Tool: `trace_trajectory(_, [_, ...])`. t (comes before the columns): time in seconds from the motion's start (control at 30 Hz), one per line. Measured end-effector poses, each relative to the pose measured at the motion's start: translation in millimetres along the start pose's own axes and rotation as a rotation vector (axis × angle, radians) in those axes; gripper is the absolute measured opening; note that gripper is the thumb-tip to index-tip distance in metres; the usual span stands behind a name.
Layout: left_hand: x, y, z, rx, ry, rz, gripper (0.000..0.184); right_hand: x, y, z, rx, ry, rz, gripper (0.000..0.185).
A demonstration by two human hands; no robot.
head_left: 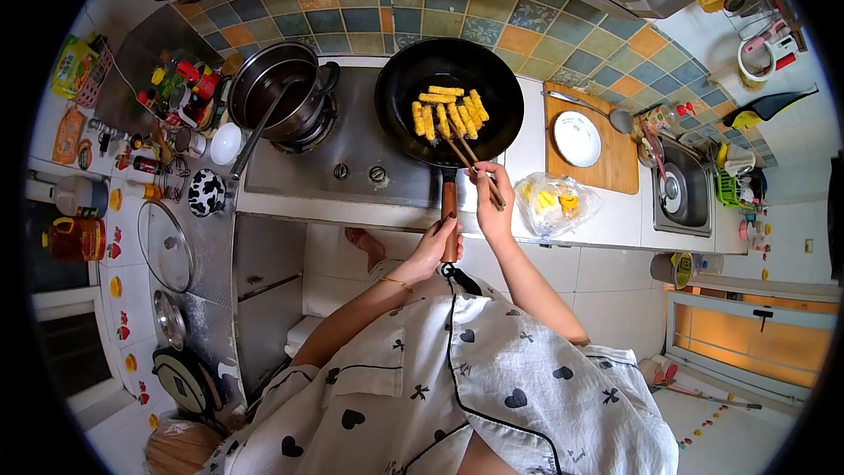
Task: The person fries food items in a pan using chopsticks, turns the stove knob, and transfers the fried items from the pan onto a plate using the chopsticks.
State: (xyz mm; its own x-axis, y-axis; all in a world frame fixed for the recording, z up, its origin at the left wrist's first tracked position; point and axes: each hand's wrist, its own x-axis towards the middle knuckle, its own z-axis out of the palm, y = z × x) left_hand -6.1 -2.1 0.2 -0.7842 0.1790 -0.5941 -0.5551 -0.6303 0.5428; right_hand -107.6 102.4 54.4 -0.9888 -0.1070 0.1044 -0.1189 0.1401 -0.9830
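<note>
A black frying pan (404,70) sits over the right side of the stove, holding several golden-yellow fried sticks (447,91). My left hand (432,244) is wrapped round the pan's brown wooden handle (449,195). In my right hand (492,198) is a pair of wooden chopsticks (462,153). Their tips reach into the pan, among the lower sticks; whether they pinch one I cannot tell. Just right of my right hand lies a clear plastic bag (547,222) with yellow pieces inside.
A steel pot (264,123) with a ladle (262,134) stands on the left burner. On the right, a white plate (577,139) and a spatula (620,119) lie on a wooden cutting board (607,178), before the sink (686,223). A white bowl (226,143) stands left of the pot.
</note>
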Motion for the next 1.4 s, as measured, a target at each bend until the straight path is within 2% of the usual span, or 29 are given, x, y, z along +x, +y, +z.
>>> trace_trajectory(0.17, [0, 0, 0, -0.013, -0.017, 0.003, 0.034, -6, -2, 2, 0.050, -0.072, 0.081, 0.023])
trace_trajectory(0.27, [0, 0, 0, -0.013, -0.019, 0.003, 0.034, -5, 5, 7, 0.155, -0.008, 0.078, 0.021])
trace_trajectory(0.47, [-3, 2, 2, -0.002, -0.009, 0.001, 0.034, 1, 11, 10, 0.130, 0.008, 0.108, 0.022])
trace_trajectory(0.67, [1, -2, -3, -0.005, -0.030, -0.002, 0.035, -3, 7, 3, -0.077, -0.026, -0.005, 0.022])
trace_trajectory(0.87, [2, -3, -2, -0.012, -0.032, 0.020, 0.034, -3, -5, 15, -0.025, -0.113, -0.030, 0.021])
trace_trajectory(1.0, [2, -3, -2, -0.012, -0.036, 0.024, 0.035, 1, -8, 20, 0.046, -0.108, 0.085, 0.019])
trace_trajectory(1.1, [1, -1, -3, -0.007, -0.037, 0.009, 0.036, 10, 6, 24, 0.313, -0.036, 0.168, 0.022])
trace_trajectory(1.23, [-1, 0, -2, -0.006, -0.045, 0.003, 0.036, 18, 18, 25, 0.385, -0.018, 0.168, 0.021])
trace_trajectory(1.33, [0, 0, -1, 0.002, -0.031, 0.019, 0.037, 14, 10, 21, 0.230, -0.051, 0.132, 0.020])
trace_trajectory(1.4, [0, -1, -1, -0.005, -0.034, 0.024, 0.036, 8, 3, 18, -0.061, -0.071, -0.028, 0.015])
